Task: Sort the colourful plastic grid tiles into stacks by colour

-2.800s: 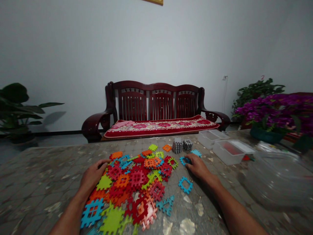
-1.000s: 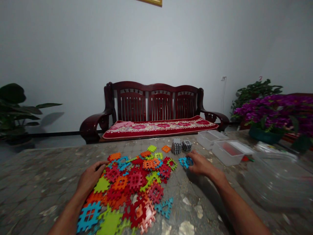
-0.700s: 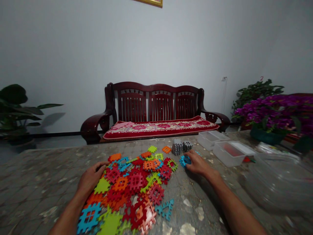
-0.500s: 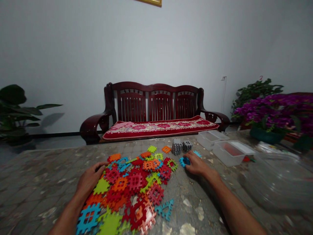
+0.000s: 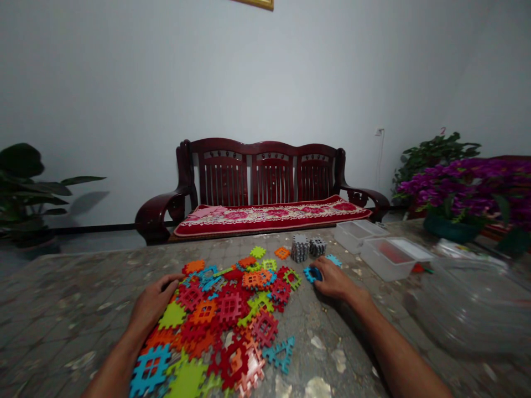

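Note:
A heap of flat, toothed plastic tiles [image 5: 226, 312] in red, orange, green and blue lies on the marbled table [image 5: 62, 309]. My left hand [image 5: 154, 301] rests palm down on the heap's left edge, fingers apart over a green tile. My right hand [image 5: 334, 279] lies on the table right of the heap, fingers curled on a stack of blue tiles [image 5: 312, 273]. Another blue tile [image 5: 333, 259] lies just beyond that hand. Two grey tile stacks [image 5: 307, 247] stand further back.
Two clear plastic boxes [image 5: 375, 246] stand at the right, one with red pieces inside. A big clear bowl [image 5: 473, 307] sits at the near right. Purple flowers [image 5: 460, 190] are behind it. A dark wooden bench [image 5: 265, 190] with a red cushion faces the table.
The loose blue square tile near my right wrist has gone, and my right hand now rests on blue tiles gathered by the heap. My left hand has stayed put.

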A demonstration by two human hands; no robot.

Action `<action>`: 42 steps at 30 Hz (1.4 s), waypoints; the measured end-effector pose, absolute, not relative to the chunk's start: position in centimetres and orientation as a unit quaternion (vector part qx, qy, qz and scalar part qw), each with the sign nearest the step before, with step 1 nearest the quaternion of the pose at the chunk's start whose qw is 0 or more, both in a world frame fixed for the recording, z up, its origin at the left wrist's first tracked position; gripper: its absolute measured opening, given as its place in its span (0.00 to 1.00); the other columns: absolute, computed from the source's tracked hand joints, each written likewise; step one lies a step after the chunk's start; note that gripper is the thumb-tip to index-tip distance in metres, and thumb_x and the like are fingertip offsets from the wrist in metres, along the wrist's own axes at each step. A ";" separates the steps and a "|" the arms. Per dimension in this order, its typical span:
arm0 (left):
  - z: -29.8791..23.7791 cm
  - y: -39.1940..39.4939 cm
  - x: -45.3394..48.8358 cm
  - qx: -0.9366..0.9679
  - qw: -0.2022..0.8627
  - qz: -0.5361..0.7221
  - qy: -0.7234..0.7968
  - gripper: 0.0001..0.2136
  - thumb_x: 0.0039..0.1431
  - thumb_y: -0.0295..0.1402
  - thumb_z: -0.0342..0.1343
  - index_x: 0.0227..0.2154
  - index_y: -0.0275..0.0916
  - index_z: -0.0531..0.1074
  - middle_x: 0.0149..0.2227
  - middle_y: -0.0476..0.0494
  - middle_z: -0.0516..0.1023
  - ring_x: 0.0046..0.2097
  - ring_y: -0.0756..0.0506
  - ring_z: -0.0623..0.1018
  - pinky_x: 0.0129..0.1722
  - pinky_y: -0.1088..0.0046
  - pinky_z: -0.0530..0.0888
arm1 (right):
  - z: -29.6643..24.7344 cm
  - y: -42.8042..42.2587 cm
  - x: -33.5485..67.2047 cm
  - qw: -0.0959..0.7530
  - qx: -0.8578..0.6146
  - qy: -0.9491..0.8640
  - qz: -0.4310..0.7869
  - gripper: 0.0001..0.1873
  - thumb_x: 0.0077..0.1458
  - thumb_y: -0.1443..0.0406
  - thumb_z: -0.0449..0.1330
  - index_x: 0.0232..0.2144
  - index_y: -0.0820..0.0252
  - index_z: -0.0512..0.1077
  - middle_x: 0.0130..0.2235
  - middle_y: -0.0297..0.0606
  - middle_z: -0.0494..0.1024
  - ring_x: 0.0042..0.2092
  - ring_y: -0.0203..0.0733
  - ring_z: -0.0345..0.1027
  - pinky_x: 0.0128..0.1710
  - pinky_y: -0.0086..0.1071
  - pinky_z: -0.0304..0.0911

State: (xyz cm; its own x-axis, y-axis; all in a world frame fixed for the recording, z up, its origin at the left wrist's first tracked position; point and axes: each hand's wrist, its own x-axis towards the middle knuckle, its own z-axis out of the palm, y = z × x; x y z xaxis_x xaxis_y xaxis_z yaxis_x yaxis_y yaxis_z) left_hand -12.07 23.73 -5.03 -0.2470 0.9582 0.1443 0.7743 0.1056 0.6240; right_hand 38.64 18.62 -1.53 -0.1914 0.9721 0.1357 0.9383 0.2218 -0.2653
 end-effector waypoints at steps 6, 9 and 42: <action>-4.8 23.7 -12.0 0.599 0.152 0.306 0.724 0.18 0.58 0.42 0.50 0.44 0.43 0.82 0.44 0.43 0.85 0.44 0.39 0.82 0.39 0.70 0.74 | -0.7 19.1 40.6 0.253 -0.673 -0.694 0.046 0.25 0.49 0.69 0.56 0.50 0.61 0.76 0.50 0.45 0.78 0.51 0.49 0.71 0.53 0.37 0.62; -5.0 23.7 -12.1 0.599 0.147 0.301 0.727 0.19 0.59 0.43 0.50 0.45 0.44 0.82 0.44 0.43 0.86 0.43 0.39 0.82 0.38 0.70 0.74 | -0.7 19.2 42.1 0.301 -0.734 -0.610 0.006 0.25 0.50 0.68 0.54 0.51 0.61 0.75 0.50 0.45 0.79 0.50 0.50 0.72 0.52 0.39 0.64; -4.6 23.5 -11.8 0.602 0.140 0.318 0.719 0.17 0.58 0.41 0.50 0.40 0.45 0.83 0.41 0.45 0.86 0.42 0.40 0.83 0.38 0.71 0.75 | -2.2 19.4 40.2 0.142 -0.806 -0.573 -0.038 0.26 0.59 0.60 0.58 0.57 0.65 0.66 0.49 0.53 0.80 0.49 0.53 0.74 0.43 0.36 0.61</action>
